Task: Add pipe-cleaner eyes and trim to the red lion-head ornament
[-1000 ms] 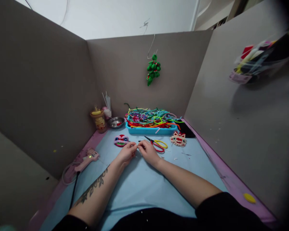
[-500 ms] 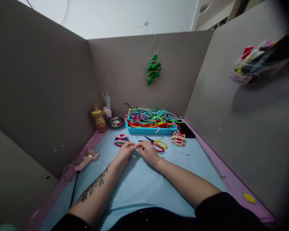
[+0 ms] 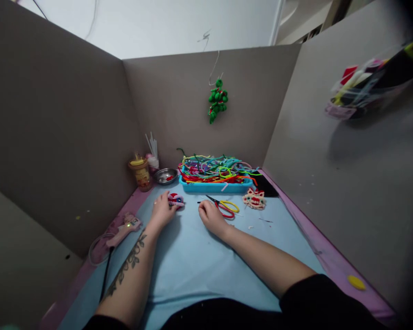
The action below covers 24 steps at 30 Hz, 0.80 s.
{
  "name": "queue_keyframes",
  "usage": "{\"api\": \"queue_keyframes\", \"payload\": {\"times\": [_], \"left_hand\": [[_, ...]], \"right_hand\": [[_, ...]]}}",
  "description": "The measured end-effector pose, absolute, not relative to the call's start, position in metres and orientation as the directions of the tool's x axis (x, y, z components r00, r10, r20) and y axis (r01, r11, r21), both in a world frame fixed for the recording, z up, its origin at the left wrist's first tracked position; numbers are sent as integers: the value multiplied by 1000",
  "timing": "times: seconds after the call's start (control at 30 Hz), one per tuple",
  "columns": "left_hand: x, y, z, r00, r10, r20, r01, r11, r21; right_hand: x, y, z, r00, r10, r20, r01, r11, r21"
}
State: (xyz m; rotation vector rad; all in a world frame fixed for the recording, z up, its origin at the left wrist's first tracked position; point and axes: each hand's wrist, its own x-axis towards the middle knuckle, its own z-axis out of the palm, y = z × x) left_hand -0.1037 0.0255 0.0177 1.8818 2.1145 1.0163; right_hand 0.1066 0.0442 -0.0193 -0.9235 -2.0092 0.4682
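My left hand [image 3: 162,209] rests on the blue mat with its fingers closed over a small red, pink and blue pipe-cleaner figure [image 3: 176,199]. My right hand [image 3: 210,217] lies a little to the right, its fingers curled in a pinch; anything it holds is too small to make out. Scissors with red and yellow handles [image 3: 225,206] lie just beyond the right hand. A cream and red pipe-cleaner figure [image 3: 254,199] sits further right. A blue tray [image 3: 214,187] heaped with several coloured pipe cleaners stands behind them.
A pink glue gun [image 3: 125,227] with its cord lies at the left edge. A small metal bowl [image 3: 165,175], a yellow-lidded cup [image 3: 141,172] and white sticks stand in the back left corner. Grey cardboard walls enclose the desk; a green ornament [image 3: 218,100] hangs on the back one.
My left hand has left the right hand and moved up and left onto the small red and pink figure. The right hand has stayed in place.
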Motion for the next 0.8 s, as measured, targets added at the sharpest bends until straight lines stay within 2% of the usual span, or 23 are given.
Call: {"api": "queue_keyframes", "payload": {"times": [0.1, 0.2, 0.3, 0.4, 0.47, 0.63, 0.73, 0.8], "left_hand": [[-122, 33, 10, -187, 954, 235, 840, 31, 541], [-126, 35, 6, -193, 967, 165, 739, 32, 673], [-124, 34, 8, -172, 981, 94, 608, 30, 793], [-124, 31, 13, -139, 989, 44, 546, 40, 837], [-125, 31, 14, -152, 988, 19, 536, 66, 842], [-130, 35, 14, -223, 975, -16, 566, 143, 812], [-135, 37, 20, -314, 943, 111, 617, 114, 778], [-139, 33, 33, -374, 893, 249, 675, 78, 734]], "right_hand": [[106, 44, -19, -347, 770, 535, 392, 637, -663], [104, 44, -19, -328, 809, 487, 327, 581, -745], [103, 48, -23, -307, 877, 371, 245, 449, -859], [101, 56, -30, -275, 929, 248, 147, 296, -944], [101, 61, -35, -258, 939, 228, 95, 259, -961], [103, 62, -34, -258, 922, 288, 127, 328, -936], [105, 53, -26, -320, 866, 385, 242, 468, -850], [105, 46, -21, -415, 784, 462, 340, 604, -721]]}}
